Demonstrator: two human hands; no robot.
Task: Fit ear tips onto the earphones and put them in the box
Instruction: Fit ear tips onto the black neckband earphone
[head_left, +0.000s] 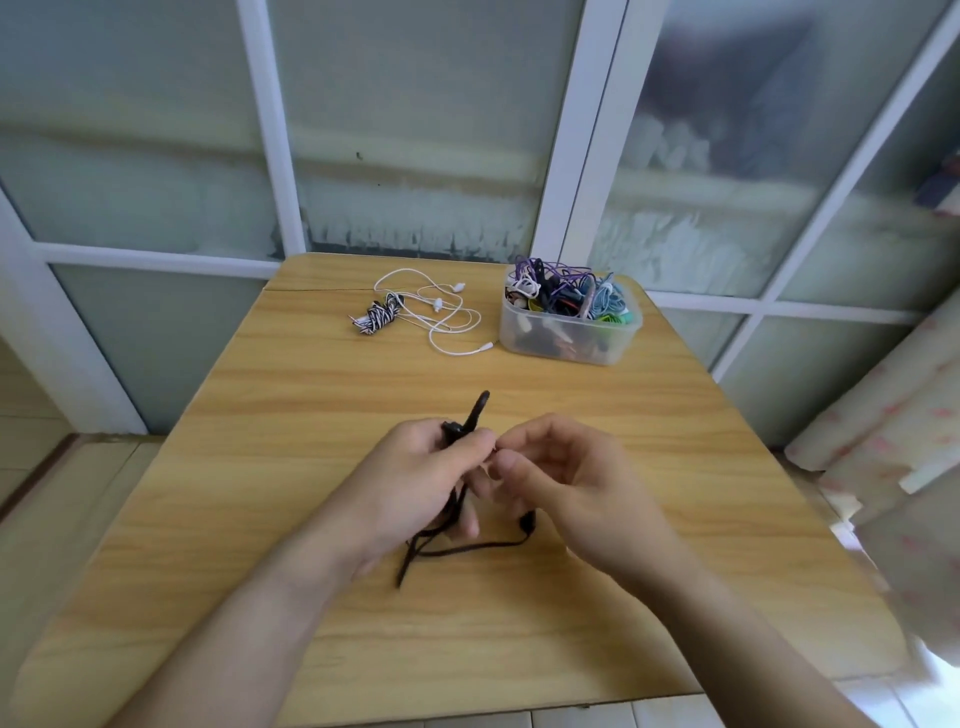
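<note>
Table (291, 395): light wood-grain top.
On it: clear box (569, 332), white earphones (447, 317), striped cable bundle (378, 315), black cord (467, 548).

Two bare forearms enter from the bottom edge, with no sleeve, watch, bracelet or other covering showing anywhere along them up to the wrists. The left hand (415, 483) and the right hand (576, 488) are likewise bare, without gloves or rings that can be made out. The fingers (511, 460) look slender with short, unpainted nails, though motion blur softens their outlines, so finer detail of the nails cannot be told.
</note>
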